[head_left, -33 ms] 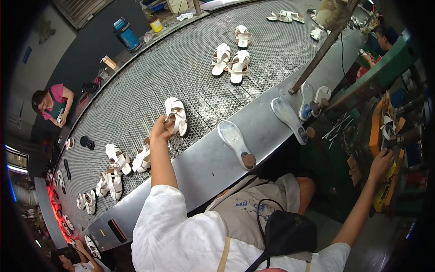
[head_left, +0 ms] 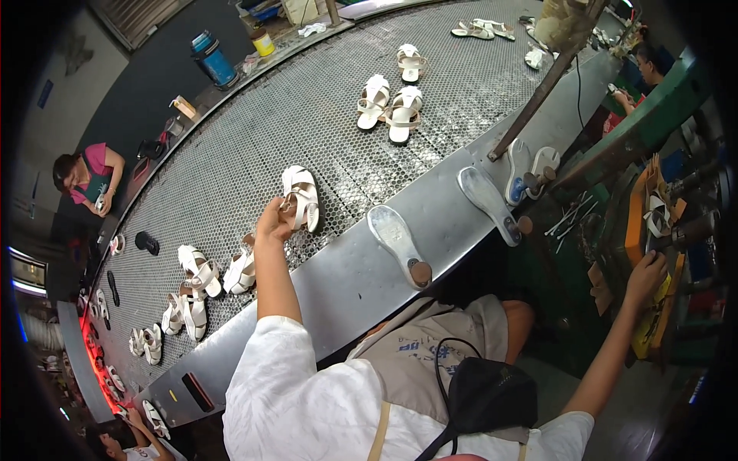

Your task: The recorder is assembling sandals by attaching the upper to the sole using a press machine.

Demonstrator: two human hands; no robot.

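Note:
My left hand (head_left: 273,221) is closed around the heel and strap end of a white sandal (head_left: 300,196), over the perforated grey conveyor table (head_left: 254,146). Far off to the right, my right hand (head_left: 647,275) rests with curled fingers against a machine with orange and yellow parts (head_left: 636,223). A white-strapped sandal (head_left: 658,213) sits in that machine just above my fingers. What those fingers grip is too small to make out. On the metal ledge (head_left: 330,288) before me lies a grey sole-shaped plate (head_left: 390,233) with a brown round knob; a second such plate (head_left: 486,192) lies right of it.
White sandals (head_left: 198,270) stand in a group left of my forearm, and several more (head_left: 403,114) farther up the table. A slanted metal post (head_left: 542,107) and a green machine beam (head_left: 630,131) rise at the right. Other people work at the left (head_left: 91,177) and far right.

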